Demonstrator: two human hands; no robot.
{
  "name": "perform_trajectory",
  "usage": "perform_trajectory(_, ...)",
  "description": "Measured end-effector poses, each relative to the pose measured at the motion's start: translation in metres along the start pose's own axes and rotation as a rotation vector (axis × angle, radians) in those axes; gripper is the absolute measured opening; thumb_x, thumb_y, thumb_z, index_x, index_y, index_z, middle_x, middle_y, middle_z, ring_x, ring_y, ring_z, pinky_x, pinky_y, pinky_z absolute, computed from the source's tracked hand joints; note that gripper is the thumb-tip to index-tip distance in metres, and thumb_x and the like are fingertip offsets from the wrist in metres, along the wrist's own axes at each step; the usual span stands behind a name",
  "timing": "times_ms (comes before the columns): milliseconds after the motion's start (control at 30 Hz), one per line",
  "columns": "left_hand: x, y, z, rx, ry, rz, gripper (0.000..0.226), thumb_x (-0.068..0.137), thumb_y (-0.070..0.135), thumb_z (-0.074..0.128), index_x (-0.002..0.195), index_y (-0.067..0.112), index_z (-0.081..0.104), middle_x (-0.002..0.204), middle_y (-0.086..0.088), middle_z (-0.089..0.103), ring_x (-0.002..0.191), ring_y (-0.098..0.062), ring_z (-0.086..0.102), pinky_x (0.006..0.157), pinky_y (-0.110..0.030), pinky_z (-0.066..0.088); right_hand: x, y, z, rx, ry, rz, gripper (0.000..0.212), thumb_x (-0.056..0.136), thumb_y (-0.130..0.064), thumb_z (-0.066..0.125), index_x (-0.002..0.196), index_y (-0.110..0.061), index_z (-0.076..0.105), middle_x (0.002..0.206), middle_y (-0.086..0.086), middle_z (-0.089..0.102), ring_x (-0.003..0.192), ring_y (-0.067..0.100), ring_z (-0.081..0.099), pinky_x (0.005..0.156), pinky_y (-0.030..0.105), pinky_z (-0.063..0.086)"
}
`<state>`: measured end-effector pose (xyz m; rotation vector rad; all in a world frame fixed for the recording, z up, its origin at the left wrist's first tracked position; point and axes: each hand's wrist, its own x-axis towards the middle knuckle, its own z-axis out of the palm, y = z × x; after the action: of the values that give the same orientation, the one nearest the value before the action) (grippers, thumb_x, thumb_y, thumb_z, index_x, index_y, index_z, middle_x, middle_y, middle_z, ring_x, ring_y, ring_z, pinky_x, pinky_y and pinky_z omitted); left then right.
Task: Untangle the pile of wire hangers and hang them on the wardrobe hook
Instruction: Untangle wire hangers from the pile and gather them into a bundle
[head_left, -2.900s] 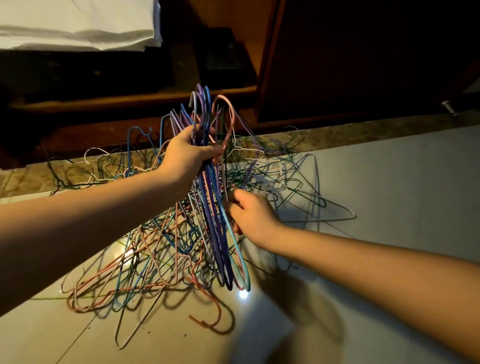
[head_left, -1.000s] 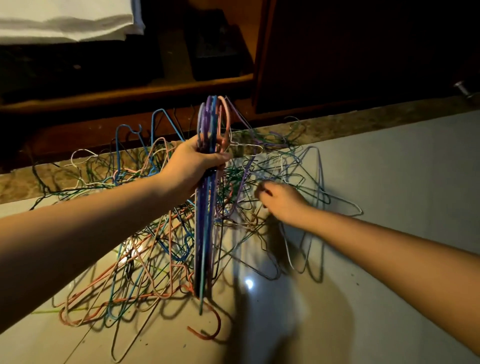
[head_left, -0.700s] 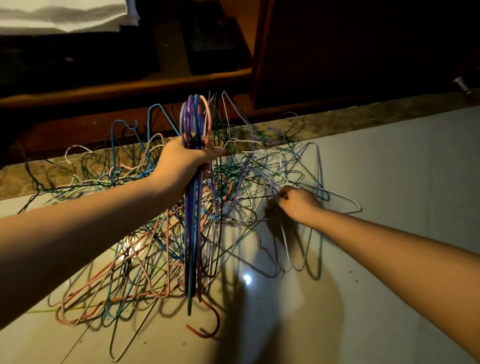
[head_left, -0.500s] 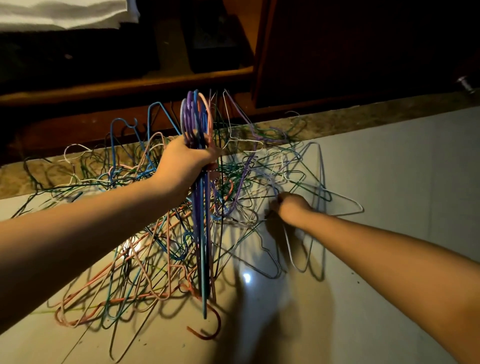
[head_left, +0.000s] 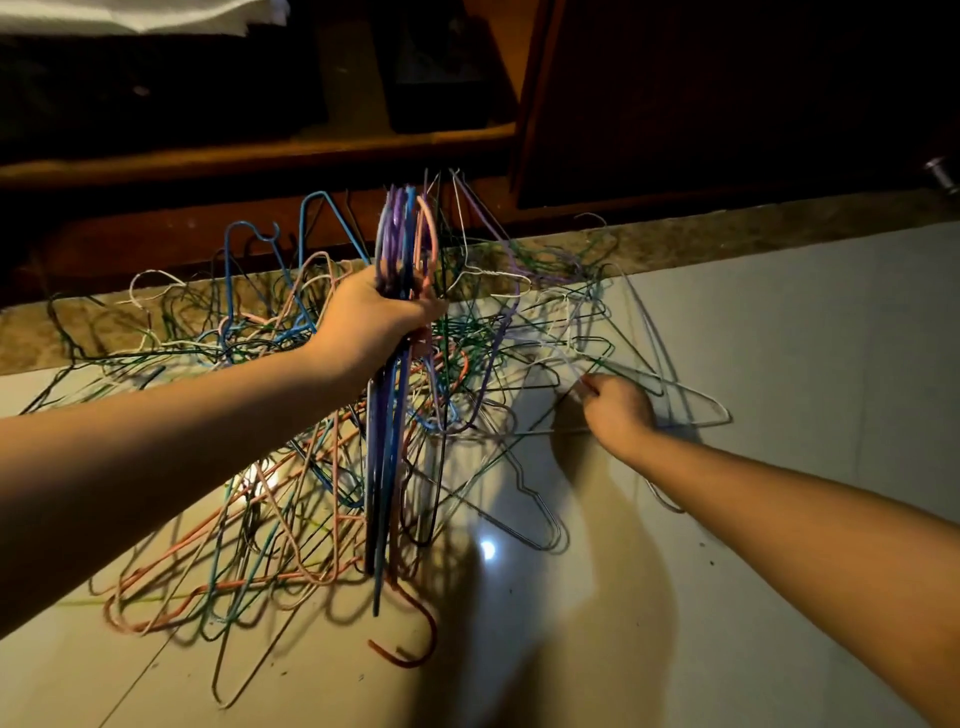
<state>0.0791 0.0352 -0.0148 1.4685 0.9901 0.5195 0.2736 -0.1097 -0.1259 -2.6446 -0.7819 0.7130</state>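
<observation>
The left hand (head_left: 374, 325) is clenched around a bundle of purple, blue and pink wire hangers (head_left: 387, 467), gripping it just below the hooks. The bundle stands upright over the middle of the scene. Its hooks rise toward the far side and its long bodies hang down toward the near side.

Under and around it lies the pile of tangled coloured wire hangers (head_left: 270, 499). The pile spreads across the pale glossy tiled floor (head_left: 779, 322) from the far left to the right. A red-orange wire hook (head_left: 410, 647) sticks out at the near edge of the pile. A bare silver wire hanger (head_left: 535, 519) lies at its near right.

The right hand (head_left: 618, 410) reaches low into the right side of the pile. Its fingers are curled down among thin pale and green wires, pinching one of them. Exactly which wire it holds cannot be told.

A speckled brown stone strip (head_left: 753, 234) runs along the far edge of the floor. Beyond it stands dark wooden furniture (head_left: 701, 104), with a folded white cloth (head_left: 130, 15) at the far left.
</observation>
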Motion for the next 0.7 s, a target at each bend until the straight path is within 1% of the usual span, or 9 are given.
perform_trajectory(67,-0.001,-0.002,0.003,0.02,-0.009,-0.004,0.023,0.082,0.004,0.066,0.1,-0.007,0.058,0.075,-0.005,0.056,0.051,-0.002,0.054,0.052,-0.015,0.05,-0.002,-0.003,0.002,0.033,0.021,0.02,0.027,0.095,-0.028,0.051,0.114,-0.014,0.064,0.114,0.017,0.064,0.101,0.034,0.059,0.08,0.029,0.044)
perform_trajectory(133,-0.003,-0.002,0.007,0.025,-0.017,-0.001,0.028,0.082,0.005,0.065,0.104,-0.01,0.057,0.076,-0.007,0.056,0.047,0.002,0.053,0.049,-0.012,0.048,-0.004,-0.007,0.004,0.071,0.032,0.019,0.026,0.094,-0.026,0.052,0.111,-0.013,0.065,0.112,0.016,0.065,0.101,0.033,0.059,0.083,0.03,0.046)
perform_trajectory(233,-0.003,-0.001,0.009,0.015,-0.015,0.009,0.032,0.081,0.005,0.066,0.106,-0.012,0.055,0.081,-0.012,0.056,0.051,-0.002,0.055,0.049,-0.013,0.049,-0.01,-0.014,0.004,0.115,0.026,0.008,0.023,0.094,-0.025,0.051,0.105,-0.012,0.066,0.104,0.016,0.066,0.096,0.033,0.06,0.078,0.03,0.045)
perform_trajectory(333,0.0,-0.001,0.006,-0.001,0.001,0.005,0.034,0.08,0.005,0.067,0.107,-0.012,0.055,0.085,-0.015,0.058,0.053,-0.006,0.056,0.053,-0.018,0.051,-0.014,-0.018,-0.002,0.215,0.025,0.026,0.022,0.093,-0.024,0.052,0.101,-0.013,0.068,0.095,0.015,0.067,0.09,0.032,0.061,0.073,0.031,0.045)
perform_trajectory(433,0.002,-0.001,0.003,-0.004,0.01,-0.002,0.026,0.079,0.005,0.069,0.1,-0.007,0.059,0.076,-0.007,0.058,0.05,-0.003,0.055,0.051,-0.019,0.051,-0.016,-0.018,-0.005,0.369,0.024,0.071,0.018,0.091,-0.02,0.053,0.086,-0.012,0.069,0.072,0.009,0.063,0.073,0.028,0.059,0.068,0.033,0.045)
perform_trajectory(500,0.002,-0.001,-0.001,0.026,0.012,0.014,0.014,0.078,0.007,0.07,0.088,0.002,0.061,0.07,-0.004,0.058,0.049,-0.004,0.054,0.052,-0.023,0.052,-0.018,-0.019,-0.007,0.506,0.006,0.132,0.018,0.09,-0.016,0.054,0.079,-0.011,0.067,0.058,0.002,0.055,0.058,0.022,0.051,0.06,0.032,0.041)
perform_trajectory(533,0.002,-0.001,-0.002,0.041,0.017,0.019,0.011,0.078,0.008,0.07,0.082,0.006,0.06,0.07,-0.004,0.058,0.05,-0.005,0.055,0.054,-0.025,0.052,-0.019,-0.021,-0.007,0.56,-0.003,0.161,0.019,0.091,-0.015,0.053,0.076,-0.013,0.065,0.056,0.001,0.053,0.053,0.017,0.047,0.054,0.028,0.039)
perform_trajectory(600,0.002,0.0,-0.005,0.046,0.025,0.029,0.011,0.079,0.009,0.07,0.077,0.011,0.059,0.07,-0.004,0.059,0.055,-0.01,0.055,0.054,-0.022,0.052,-0.021,-0.026,-0.005,0.616,-0.018,0.192,0.023,0.091,-0.014,0.053,0.07,-0.021,0.059,0.056,0.0,0.051,0.049,0.013,0.044,0.048,0.023,0.034)
perform_trajectory(700,0.0,0.002,-0.009,0.009,0.045,0.039,0.011,0.08,0.008,0.069,0.078,0.011,0.059,0.072,-0.004,0.059,0.058,-0.011,0.055,0.052,-0.017,0.051,-0.022,-0.036,0.002,0.642,-0.027,0.197,0.019,0.091,-0.014,0.053,0.076,-0.023,0.06,0.056,-0.001,0.052,0.049,0.012,0.044,0.048,0.025,0.034)
